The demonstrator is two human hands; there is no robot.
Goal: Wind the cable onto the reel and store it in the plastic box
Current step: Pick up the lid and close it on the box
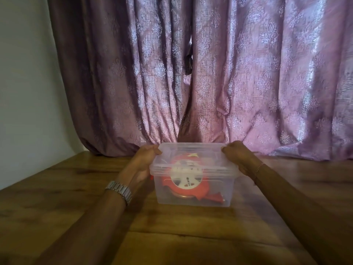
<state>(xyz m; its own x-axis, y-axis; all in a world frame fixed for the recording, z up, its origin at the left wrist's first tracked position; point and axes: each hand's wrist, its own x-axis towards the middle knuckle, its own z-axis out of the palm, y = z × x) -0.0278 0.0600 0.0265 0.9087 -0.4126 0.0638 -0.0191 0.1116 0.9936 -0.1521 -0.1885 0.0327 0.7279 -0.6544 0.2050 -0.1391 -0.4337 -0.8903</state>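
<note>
A mauve patterned curtain [219, 77] fills the back of the view, hanging down to the far edge of the wooden table [76, 217]. A pale wall [24, 83] shows on the left.

On the table, near the middle, stands the clear plastic box [193, 196], with its lid [191, 155] lying on top. Through the walls the red reel [186, 185] shows inside, lying tilted, with a pale round face. Whether all the cable is wound on it cannot be told through the hazy plastic.

The left hand [142, 163] grips the left edge of the lid, fingers curled over the far corner and the palm against the side. The right hand [238, 155] grips the right edge the same way, fingers curled at the far corner. A metal watch [120, 191] sits on the left wrist and a thin bracelet [258, 168] on the right.

The step in hand looks like closing the lid, so the task seems nearly finished. To do it well, both hands should press down evenly, 1 on each side, so the lid seats square instead of popping up at 1 corner. It helps to work from the far corners toward the near edge and check the rim all round. The tilted reel may stand high; if the lid resists, it is better to lay the reel flatter than to force the thin plastic.
</note>
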